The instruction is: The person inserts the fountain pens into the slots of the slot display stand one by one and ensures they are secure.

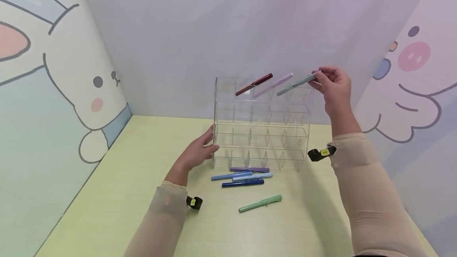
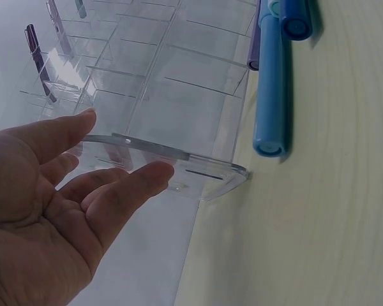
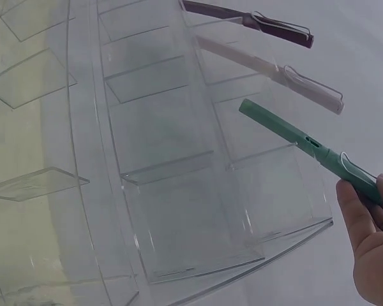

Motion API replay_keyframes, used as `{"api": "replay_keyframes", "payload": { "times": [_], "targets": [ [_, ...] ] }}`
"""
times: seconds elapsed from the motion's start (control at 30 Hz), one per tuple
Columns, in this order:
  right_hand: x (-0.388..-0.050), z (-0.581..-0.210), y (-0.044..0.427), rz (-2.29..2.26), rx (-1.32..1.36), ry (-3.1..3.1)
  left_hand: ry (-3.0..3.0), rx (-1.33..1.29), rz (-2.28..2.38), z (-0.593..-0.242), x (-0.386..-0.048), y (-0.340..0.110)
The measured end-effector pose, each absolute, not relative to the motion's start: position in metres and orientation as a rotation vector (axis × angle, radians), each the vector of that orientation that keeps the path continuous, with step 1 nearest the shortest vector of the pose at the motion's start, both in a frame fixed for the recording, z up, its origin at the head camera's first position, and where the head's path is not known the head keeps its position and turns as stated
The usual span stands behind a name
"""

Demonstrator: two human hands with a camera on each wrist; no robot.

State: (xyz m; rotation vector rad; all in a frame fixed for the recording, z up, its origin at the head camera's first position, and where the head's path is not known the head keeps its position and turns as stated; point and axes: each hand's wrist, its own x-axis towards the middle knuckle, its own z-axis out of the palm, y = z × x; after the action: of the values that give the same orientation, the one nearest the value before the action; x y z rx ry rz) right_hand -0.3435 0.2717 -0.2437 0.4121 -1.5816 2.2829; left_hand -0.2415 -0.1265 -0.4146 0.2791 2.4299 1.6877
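Observation:
A clear acrylic pen rack (image 1: 260,126) with several tiers of compartments stands on the table. My left hand (image 1: 198,152) touches its left side with extended fingers; in the left wrist view, that hand (image 2: 70,197) shows fingers along the side panel's edge. My right hand (image 1: 333,86) pinches a grey-green pen (image 1: 296,85) near its clip end, thumb and fingertips around the cap (image 3: 357,178). The pen slants, its other end low over the top tier. Left of it, a dark red pen (image 1: 254,85) and a pale lilac pen (image 1: 274,85) lean in that tier.
In front of the rack lie a purple pen (image 1: 249,169), a mid-blue pen (image 1: 231,176), a light blue pen (image 1: 252,177) and a dark blue pen (image 1: 242,183). Nearer is a light green pen (image 1: 260,204). A pale wall (image 1: 200,43) rises behind the rack.

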Motion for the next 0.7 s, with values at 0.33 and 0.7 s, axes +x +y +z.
{"api": "replay_keyframes", "payload": {
  "times": [0.33, 0.7],
  "targets": [
    [-0.3404, -0.2518, 0.2654, 2.201, 0.429, -1.721, 2.433, 0.295, 1.675, -0.4156, -0.2428, -0.1257],
    [-0.3365, -0.2526, 0.2617, 2.142, 0.414, -1.819, 2.446, 0.291, 1.655, -0.4163, -0.244, -0.1257]
  ]
}}
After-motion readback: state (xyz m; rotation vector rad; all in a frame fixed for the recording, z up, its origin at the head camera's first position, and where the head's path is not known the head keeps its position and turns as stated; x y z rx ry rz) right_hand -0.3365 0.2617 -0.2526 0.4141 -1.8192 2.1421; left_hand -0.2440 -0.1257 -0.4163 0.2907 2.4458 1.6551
